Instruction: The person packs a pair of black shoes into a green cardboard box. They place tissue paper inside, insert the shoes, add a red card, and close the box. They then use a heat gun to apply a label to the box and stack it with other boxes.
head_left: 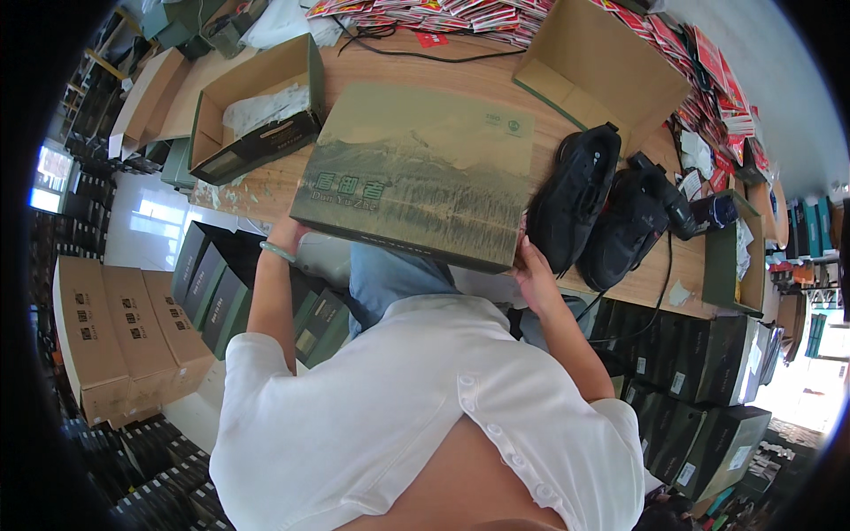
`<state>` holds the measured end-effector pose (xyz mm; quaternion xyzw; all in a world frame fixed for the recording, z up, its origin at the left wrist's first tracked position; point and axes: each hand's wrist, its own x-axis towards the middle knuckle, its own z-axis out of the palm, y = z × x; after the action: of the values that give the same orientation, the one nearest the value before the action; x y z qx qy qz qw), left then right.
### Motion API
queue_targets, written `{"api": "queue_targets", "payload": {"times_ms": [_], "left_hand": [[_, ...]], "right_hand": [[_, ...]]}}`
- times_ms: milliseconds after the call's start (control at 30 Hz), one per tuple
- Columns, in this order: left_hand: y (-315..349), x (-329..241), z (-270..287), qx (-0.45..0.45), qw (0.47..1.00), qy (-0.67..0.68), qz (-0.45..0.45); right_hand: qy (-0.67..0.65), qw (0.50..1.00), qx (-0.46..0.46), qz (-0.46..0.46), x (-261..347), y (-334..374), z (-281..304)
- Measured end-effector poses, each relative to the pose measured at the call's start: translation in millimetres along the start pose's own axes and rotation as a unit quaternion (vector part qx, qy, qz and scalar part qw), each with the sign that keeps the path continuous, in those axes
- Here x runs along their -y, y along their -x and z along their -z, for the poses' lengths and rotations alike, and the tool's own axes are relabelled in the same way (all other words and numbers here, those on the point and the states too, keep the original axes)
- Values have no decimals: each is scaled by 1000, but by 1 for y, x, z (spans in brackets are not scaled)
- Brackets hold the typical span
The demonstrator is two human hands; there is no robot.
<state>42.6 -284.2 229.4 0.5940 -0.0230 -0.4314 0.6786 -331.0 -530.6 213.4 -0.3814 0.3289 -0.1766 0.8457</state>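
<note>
A closed olive-green shoebox (416, 173) with a mountain picture on its lid is tilted at the table's near edge, in front of my body. My left hand (287, 234) grips its near left corner, with the fingers mostly hidden by the box. At the near right corner my right hand (535, 273) holds the box, fingers curled against its side. Just right of the box stands a pair of black shoes, the left shoe (571, 199) beside the right shoe (625, 228).
An open box (205, 142) with white paper inside stands at the left, and an open empty-looking carton (611, 66) behind the shoes. A black corded device (678, 214) lies right of them. Red printed packets (443, 14) cover the back. Brown cartons (124, 327) stand at lower left.
</note>
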Motion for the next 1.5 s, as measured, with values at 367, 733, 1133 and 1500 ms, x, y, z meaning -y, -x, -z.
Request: {"api": "queue_targets", "payload": {"times_ms": [367,733,1133,1500], "left_hand": [[-6,47,41,39,955,-4,-295],[11,5,-43,-85,918,-229,-313],[37,18,-58,-138,895,-219,-364],[31,-62,-32,-141,877,-360,-285]], "right_hand": [[-73,992,92,-51,43,40,-18],[-358,872,299,148,198,-2,-112],[757,532,-116,362,131,-202,-155],[745,542,-85,380,100,-222,-133]]}}
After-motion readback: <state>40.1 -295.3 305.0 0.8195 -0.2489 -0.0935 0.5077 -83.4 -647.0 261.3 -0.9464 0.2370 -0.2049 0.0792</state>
